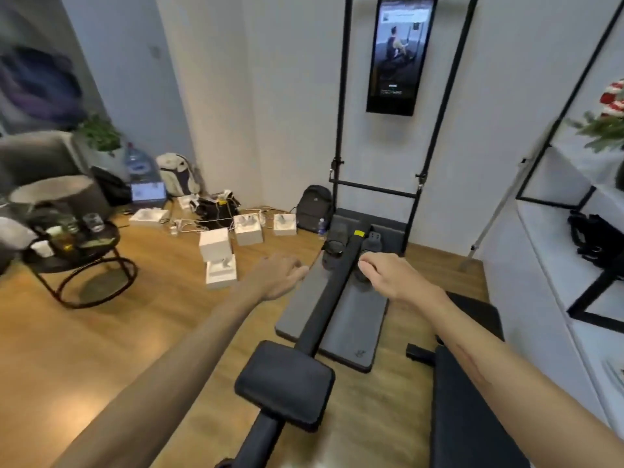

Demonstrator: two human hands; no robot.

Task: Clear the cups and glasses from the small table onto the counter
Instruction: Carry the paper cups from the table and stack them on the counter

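Observation:
The small round black table (101, 246) stands at the far left on a ring-shaped metal base. On it are a clear glass (94, 221), a second glass (69, 224), a white cup (43, 248) and some darker items that are blurred. My left hand (280, 275) and my right hand (388, 276) are both stretched forward over a rowing machine, well to the right of the table. Both hold nothing; the fingers are loosely curled and pointing away from me.
A black rowing machine (324, 298) with a padded seat (287, 383) lies straight ahead on the wooden floor. White boxes (216, 246), bags and cables clutter the floor by the wall. A white shelving unit (557, 265) runs along the right. A grey armchair (37, 157) sits behind the table.

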